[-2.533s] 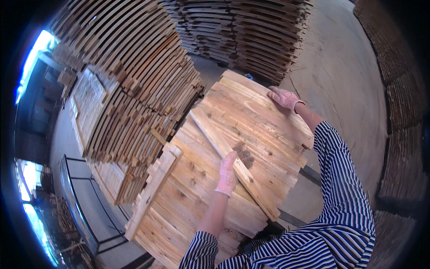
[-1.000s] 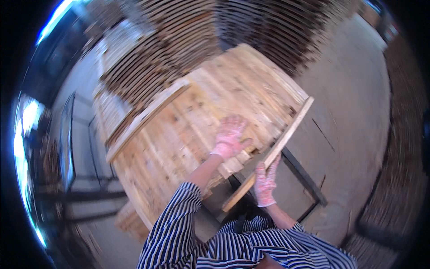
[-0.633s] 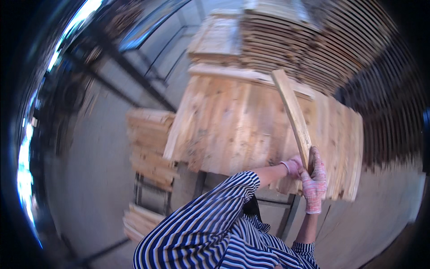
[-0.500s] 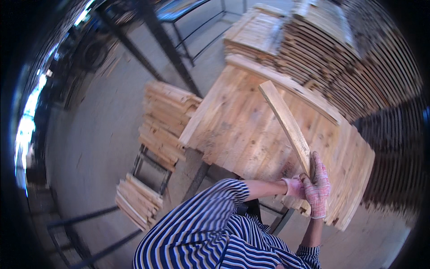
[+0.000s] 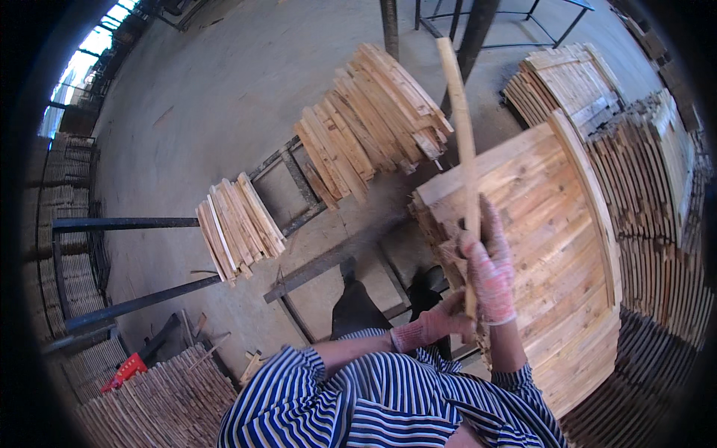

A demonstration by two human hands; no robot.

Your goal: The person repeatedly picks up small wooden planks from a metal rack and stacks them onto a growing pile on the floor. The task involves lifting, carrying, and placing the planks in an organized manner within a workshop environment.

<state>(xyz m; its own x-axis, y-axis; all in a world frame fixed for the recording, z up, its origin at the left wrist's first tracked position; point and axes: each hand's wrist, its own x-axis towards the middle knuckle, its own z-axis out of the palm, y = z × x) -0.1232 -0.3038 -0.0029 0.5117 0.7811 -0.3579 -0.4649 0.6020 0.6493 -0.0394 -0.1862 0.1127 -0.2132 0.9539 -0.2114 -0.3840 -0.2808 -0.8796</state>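
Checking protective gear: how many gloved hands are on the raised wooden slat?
2. The right hand grips the wooden slat higher up; the left hand holds its bottom end just below. Both wear pink knit gloves.

both gloved hands, right hand point(image 5: 489, 272) above left hand point(image 5: 441, 321), grip a long wooden slat point(image 5: 461, 142) beside the plank stack point(image 5: 553, 246).

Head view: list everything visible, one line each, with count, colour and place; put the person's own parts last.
Wooden slat: one, pale, upright at centre, gripped at its lower end.
Plank stack: one, light brown, right of centre under the hands.
Slat bundles: two, tan, on a dark metal rack left of centre.
Stacked boards: many, brown, along the right edge.
Concrete floor: grey, upper left.
Red tool: one, lower left.
Striped shirt: blue and white, bottom.
Left hand: pink glove, at the slat's base.
Right hand: pink glove, closed around the slat.
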